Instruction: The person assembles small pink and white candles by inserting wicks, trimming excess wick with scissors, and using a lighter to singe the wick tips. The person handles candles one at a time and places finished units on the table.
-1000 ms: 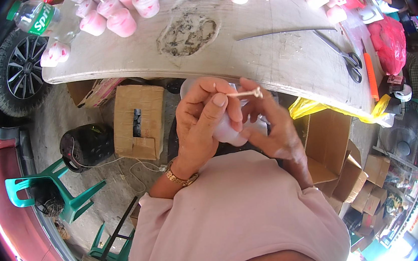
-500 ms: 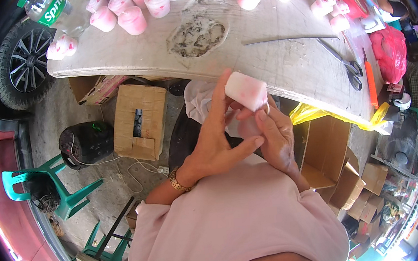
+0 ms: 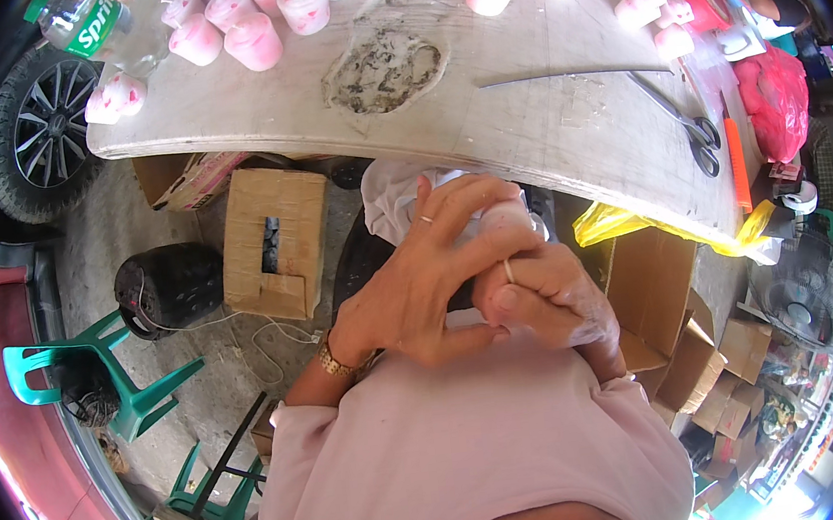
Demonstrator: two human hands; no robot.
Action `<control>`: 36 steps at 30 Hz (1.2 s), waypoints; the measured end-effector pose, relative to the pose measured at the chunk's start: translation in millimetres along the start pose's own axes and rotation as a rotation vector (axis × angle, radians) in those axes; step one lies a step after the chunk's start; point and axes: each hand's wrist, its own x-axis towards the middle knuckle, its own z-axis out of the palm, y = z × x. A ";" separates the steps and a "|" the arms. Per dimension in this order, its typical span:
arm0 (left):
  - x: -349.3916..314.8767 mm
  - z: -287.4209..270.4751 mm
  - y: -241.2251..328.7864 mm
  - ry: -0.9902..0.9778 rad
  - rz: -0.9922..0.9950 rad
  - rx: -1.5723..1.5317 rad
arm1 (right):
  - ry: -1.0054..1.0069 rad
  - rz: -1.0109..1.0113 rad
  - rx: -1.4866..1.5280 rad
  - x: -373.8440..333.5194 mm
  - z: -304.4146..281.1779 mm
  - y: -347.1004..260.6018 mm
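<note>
My left hand (image 3: 418, 280) and my right hand (image 3: 546, 298) are clasped together close to my chest, below the table edge. Between them sits a pink candle (image 3: 508, 216), mostly hidden by my fingers; only its pale top shows. My left hand wraps over it from the left, with a ring on one finger and a gold bracelet at the wrist. My right hand holds it from below and the right, thumb pressed against the left palm. A white cloth or bag (image 3: 392, 194) lies just beyond my hands.
A pale table (image 3: 544, 127) carries several pink candles (image 3: 253, 41), a grey stain, a thin metal rod (image 3: 569, 74), scissors (image 3: 686, 124) and a red bag (image 3: 772, 100). Below are cardboard boxes (image 3: 274, 239), a black bucket (image 3: 170, 287), green plastic chairs (image 3: 97, 376) and a car wheel (image 3: 39, 136).
The candle, held up with its wick showing a second ago, has been lowered toward my chest. Both hands have closed round it and cover most of it.
</note>
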 end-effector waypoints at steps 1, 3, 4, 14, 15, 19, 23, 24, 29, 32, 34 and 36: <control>2.3 0.2 -2.5 0.008 0.011 -0.074 | -0.003 0.061 0.082 -0.9 -1.1 -1.4; 5.4 1.9 -8.0 0.019 0.021 -0.235 | -0.022 0.098 0.168 -2.9 -3.0 -2.6; 4.7 1.8 -9.7 -0.001 0.012 -0.226 | -0.038 0.074 0.173 -4.5 -3.8 -2.7; -5.8 17.0 -4.8 0.106 -0.285 -0.515 | 0.385 0.103 0.963 -19.6 19.1 20.9; -8.0 20.3 -2.0 0.139 -0.368 -0.594 | 0.376 0.061 1.088 -18.7 21.7 25.5; -14.7 25.5 1.3 0.191 -0.343 -0.602 | 0.311 -0.025 1.433 -16.9 26.8 37.9; -10.5 31.0 -3.7 0.288 -0.204 -0.730 | 0.253 -0.029 1.335 -15.9 19.3 41.3; -9.7 30.7 -4.6 0.295 -0.179 -0.745 | 0.239 -0.026 1.306 -15.0 18.9 41.0; -7.5 28.0 -0.9 0.337 -0.304 -0.968 | 0.327 -0.240 1.108 -4.8 35.5 40.0; -3.6 33.1 1.6 0.363 -0.332 -1.294 | 0.494 -0.400 1.010 3.2 43.2 45.0; -1.9 34.3 -0.5 0.316 -0.318 -1.530 | 0.331 -0.539 1.056 7.7 42.3 51.7; 0.4 35.1 -3.0 0.242 -0.332 -1.767 | 0.159 -0.667 1.076 11.2 39.9 59.2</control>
